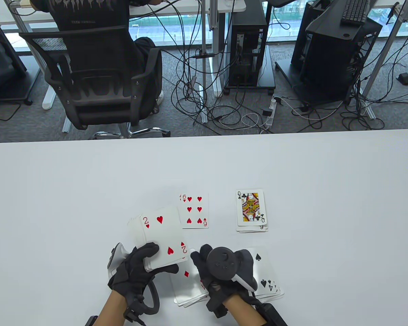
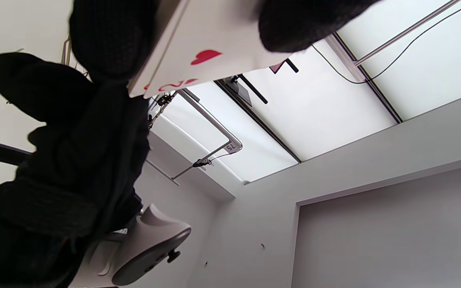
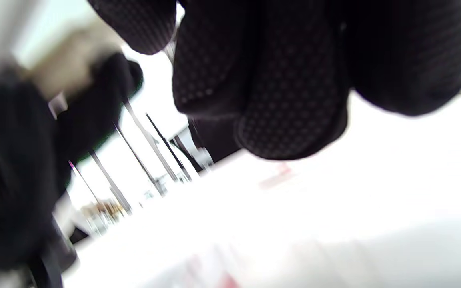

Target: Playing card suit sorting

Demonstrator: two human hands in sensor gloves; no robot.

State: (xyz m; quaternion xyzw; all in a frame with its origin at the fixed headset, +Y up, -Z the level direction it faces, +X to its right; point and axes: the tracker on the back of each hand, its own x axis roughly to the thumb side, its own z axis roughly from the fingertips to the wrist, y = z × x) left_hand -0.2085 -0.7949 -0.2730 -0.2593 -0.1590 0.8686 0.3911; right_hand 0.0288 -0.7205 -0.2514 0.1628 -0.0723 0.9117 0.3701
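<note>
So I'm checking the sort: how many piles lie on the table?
4: six of hearts pile far left, queen of clubs pile far right, diamonds pile near left, spades pile near right, both partly under the right hand.

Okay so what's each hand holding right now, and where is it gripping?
The left hand holds the deck of cards, two of hearts on top, by its near end, thumb across the face. The right hand seems to hold nothing, though its fingers are partly hidden.
</note>
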